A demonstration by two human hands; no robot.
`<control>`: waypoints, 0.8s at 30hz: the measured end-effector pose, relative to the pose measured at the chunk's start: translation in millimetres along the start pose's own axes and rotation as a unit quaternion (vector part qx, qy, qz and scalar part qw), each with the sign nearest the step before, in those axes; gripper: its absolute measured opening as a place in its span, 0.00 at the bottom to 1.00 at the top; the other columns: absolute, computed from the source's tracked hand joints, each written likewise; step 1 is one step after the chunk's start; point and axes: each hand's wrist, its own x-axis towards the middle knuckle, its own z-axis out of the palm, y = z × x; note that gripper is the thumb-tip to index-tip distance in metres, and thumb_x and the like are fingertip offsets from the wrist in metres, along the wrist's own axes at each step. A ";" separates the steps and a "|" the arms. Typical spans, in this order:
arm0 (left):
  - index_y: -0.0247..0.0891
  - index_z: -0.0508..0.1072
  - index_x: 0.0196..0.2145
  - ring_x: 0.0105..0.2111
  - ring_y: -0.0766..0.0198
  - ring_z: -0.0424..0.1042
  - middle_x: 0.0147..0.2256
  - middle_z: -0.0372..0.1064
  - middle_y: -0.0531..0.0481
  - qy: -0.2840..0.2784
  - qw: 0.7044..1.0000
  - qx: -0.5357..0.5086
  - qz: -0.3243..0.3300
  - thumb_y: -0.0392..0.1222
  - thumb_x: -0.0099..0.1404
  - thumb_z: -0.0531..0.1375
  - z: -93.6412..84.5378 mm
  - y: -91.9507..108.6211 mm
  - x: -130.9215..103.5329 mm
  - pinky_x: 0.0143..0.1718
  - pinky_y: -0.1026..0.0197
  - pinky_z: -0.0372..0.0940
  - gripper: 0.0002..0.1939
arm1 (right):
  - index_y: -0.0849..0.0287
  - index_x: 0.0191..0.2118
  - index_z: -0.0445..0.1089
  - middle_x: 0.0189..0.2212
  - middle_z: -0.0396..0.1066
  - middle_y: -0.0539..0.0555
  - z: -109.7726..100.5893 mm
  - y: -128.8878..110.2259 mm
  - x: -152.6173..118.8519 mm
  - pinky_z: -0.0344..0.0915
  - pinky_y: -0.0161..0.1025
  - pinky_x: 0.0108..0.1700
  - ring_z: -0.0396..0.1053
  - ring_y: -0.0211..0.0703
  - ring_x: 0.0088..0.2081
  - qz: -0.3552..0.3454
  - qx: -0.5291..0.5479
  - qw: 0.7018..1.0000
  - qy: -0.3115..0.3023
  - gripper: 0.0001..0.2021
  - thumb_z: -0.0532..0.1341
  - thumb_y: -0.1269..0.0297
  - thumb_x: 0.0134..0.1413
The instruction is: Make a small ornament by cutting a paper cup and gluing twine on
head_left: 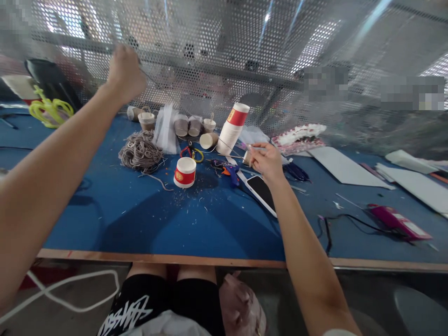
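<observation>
My left hand is raised high on the left in front of the mesh wall, its fingers closed and blurred. A thin dark cord trails from that fist toward the right. Lower on the right, my right hand pinches a small beige cup-like piece, partly hidden by the fingers, with a cord stretching off to its left. Between the hands, a white paper cup with a red band stands upside down on the blue table. A tangled heap of grey cord lies left of it.
A leaning stack of paper cups stands near the mesh. Several small wrapped cups line the back. A blue glue gun, scissors and a phone lie mid-table. White sheets and a purple packet are on the right.
</observation>
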 end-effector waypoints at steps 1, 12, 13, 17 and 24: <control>0.27 0.65 0.53 0.55 0.52 0.53 0.52 0.68 0.48 -0.046 0.998 0.036 -0.034 0.53 0.63 0.63 4.4 6.5 -5.8 0.65 0.42 0.42 0.29 | 0.53 0.38 0.58 0.16 0.60 0.43 -1.2 0.8 1.1 0.44 0.32 0.17 0.50 0.28 0.14 -0.002 0.000 1.000 0.012 0.20 0.66 0.49 0.50; 0.31 0.68 0.56 0.46 0.61 0.71 0.46 0.76 0.46 -0.263 0.956 0.117 0.058 0.32 0.62 0.56 77.2 75.6 -42.7 0.51 0.58 0.63 0.23 | 0.52 0.40 0.57 0.18 0.59 0.44 20.9 -11.3 -4.8 0.48 0.34 0.20 0.55 0.33 0.18 -0.060 -0.061 0.996 -0.019 0.11 0.58 0.53 0.60; 0.30 0.68 0.56 0.46 0.61 0.71 0.46 0.76 0.46 -0.262 0.953 0.140 0.056 0.33 0.63 0.55 78.5 78.9 -43.7 0.52 0.57 0.62 0.23 | 0.52 0.40 0.57 0.18 0.58 0.43 27.5 -12.4 -5.5 0.48 0.34 0.21 0.56 0.34 0.18 -0.065 -0.068 0.995 -0.036 0.11 0.57 0.53 0.61; 0.28 0.64 0.60 0.47 0.55 0.68 0.48 0.75 0.40 -0.279 0.938 0.191 0.076 0.41 0.65 0.58 76.2 88.1 -48.0 0.53 0.52 0.61 0.27 | 0.53 0.40 0.55 0.16 0.57 0.41 53.4 -17.3 -10.5 0.50 0.34 0.23 0.56 0.33 0.18 -0.093 -0.065 0.987 -0.115 0.10 0.56 0.56 0.63; 0.35 0.69 0.56 0.49 0.56 0.68 0.52 0.69 0.42 -0.262 0.935 0.159 0.179 0.40 0.61 0.59 76.4 81.9 -57.1 0.52 0.55 0.61 0.25 | 0.53 0.43 0.56 0.14 0.57 0.38 79.1 -28.9 -21.8 0.49 0.34 0.19 0.54 0.32 0.15 -0.096 0.035 0.974 -0.204 0.15 0.63 0.56 0.58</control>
